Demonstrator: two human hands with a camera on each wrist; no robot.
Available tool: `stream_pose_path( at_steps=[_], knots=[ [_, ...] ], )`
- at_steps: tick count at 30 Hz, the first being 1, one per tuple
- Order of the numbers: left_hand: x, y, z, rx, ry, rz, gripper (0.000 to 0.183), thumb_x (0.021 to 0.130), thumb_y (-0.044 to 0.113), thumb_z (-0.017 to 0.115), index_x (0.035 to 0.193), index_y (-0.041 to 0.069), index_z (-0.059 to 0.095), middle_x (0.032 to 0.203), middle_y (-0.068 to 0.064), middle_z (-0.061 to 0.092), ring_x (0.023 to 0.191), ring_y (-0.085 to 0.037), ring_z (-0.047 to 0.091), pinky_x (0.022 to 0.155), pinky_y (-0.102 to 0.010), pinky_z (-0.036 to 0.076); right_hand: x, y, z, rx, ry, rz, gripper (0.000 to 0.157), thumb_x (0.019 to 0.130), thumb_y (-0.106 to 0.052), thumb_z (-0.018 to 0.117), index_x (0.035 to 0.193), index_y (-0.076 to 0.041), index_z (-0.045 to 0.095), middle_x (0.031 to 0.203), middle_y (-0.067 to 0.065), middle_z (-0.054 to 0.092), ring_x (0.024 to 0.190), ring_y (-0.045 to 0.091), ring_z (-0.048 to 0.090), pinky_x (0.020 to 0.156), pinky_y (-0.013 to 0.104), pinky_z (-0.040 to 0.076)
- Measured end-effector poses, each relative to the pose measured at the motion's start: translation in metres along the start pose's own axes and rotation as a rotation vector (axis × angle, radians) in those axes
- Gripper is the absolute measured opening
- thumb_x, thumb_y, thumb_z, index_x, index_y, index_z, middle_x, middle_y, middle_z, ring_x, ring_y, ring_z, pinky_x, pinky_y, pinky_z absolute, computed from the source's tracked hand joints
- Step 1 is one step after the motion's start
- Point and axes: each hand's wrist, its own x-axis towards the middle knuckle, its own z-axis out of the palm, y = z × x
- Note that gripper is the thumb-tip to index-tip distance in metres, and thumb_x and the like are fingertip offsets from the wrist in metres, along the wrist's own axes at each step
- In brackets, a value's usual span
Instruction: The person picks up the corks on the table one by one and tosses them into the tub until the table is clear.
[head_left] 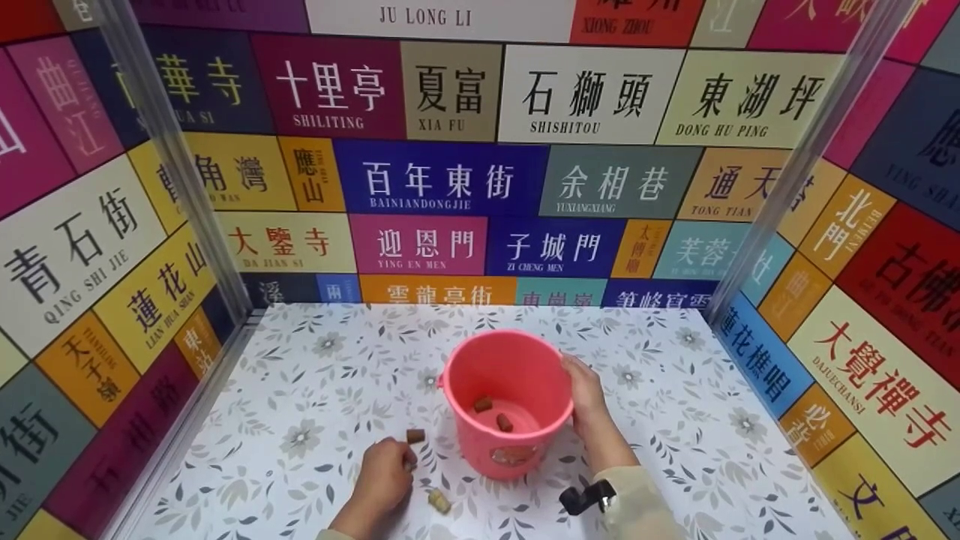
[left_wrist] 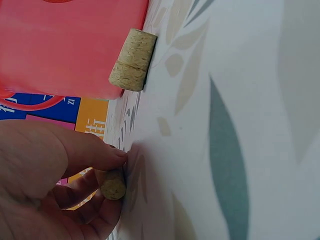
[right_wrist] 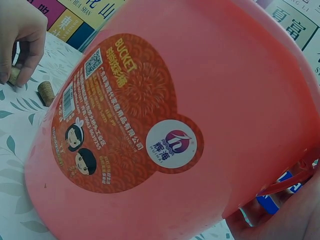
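A pink bucket [head_left: 510, 450] stands on the patterned tabletop, with two brown corks [head_left: 482, 404] inside. At its right side my right hand [head_left: 589, 397] grips the bucket by the rim; in the right wrist view its fingers curl by the red handle [right_wrist: 287, 182]. To the bucket's left, my left hand [head_left: 382, 476] is low over the table. Its thumb and fingers pinch a cork [left_wrist: 113, 186] in the left wrist view, where another cork [left_wrist: 133, 60] lies near the bucket. From the head, a brown cork [head_left: 415, 435] shows at the left fingertips and a paler cork [head_left: 439, 501] lies right of that hand.
The white tabletop [head_left: 300, 390] has a grey leaf and flower print. Panels with coloured Chinese sign blocks [head_left: 442, 176] enclose its back, left and right sides. A black strap or clip [head_left: 589, 496] sits on the right sleeve.
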Motion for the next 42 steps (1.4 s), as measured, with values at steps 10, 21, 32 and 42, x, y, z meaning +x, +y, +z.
stream_pose_path(
  at_steps=[10, 21, 32, 42],
  knots=[
    [0.0, 0.0, 0.0, -0.01, -0.014, -0.017, 0.021, 0.085, -0.008, 0.066, 0.089, 0.011, 0.073, 0.086, -0.002, 0.059, 0.083, -0.019, 0.054, 0.084, -0.041, 0.051, 0.001, -0.002, 0.0, -0.017, -0.009, 0.011, 0.051, 0.112, -0.03, 0.039, 0.156, -0.008, 0.053, 0.158, 0.017, 0.055, 0.146, 0.033, 0.054, 0.122, 0.047, 0.045],
    [0.001, 0.001, -0.004, -0.036, 0.005, 0.005, 0.015, 0.087, -0.005, 0.07, 0.093, 0.008, 0.073, 0.087, -0.003, 0.06, 0.084, -0.02, 0.056, 0.085, -0.044, 0.054, 0.002, 0.001, -0.001, -0.027, 0.017, 0.008, 0.048, 0.111, -0.03, 0.042, 0.151, -0.01, 0.058, 0.152, 0.017, 0.061, 0.139, 0.032, 0.059, 0.116, 0.046, 0.05],
    [0.003, 0.011, -0.015, -0.033, 0.07, 0.109, 0.021, 0.08, -0.009, 0.07, 0.094, 0.005, 0.077, 0.111, -0.008, 0.077, 0.099, -0.029, 0.069, 0.09, -0.047, 0.056, 0.002, -0.001, 0.0, -0.001, 0.02, -0.014, 0.047, 0.111, -0.027, 0.042, 0.15, -0.005, 0.059, 0.15, 0.019, 0.062, 0.136, 0.033, 0.061, 0.113, 0.045, 0.052],
    [0.001, 0.03, -0.03, -0.003, 0.131, 0.217, 0.023, 0.075, -0.013, 0.067, 0.087, 0.005, 0.076, 0.083, 0.001, 0.062, 0.084, -0.017, 0.059, 0.086, -0.042, 0.055, 0.001, 0.001, 0.001, -0.014, 0.01, -0.021, 0.047, 0.112, -0.028, 0.04, 0.148, -0.006, 0.061, 0.145, 0.018, 0.066, 0.132, 0.031, 0.064, 0.11, 0.043, 0.055]
  ],
)
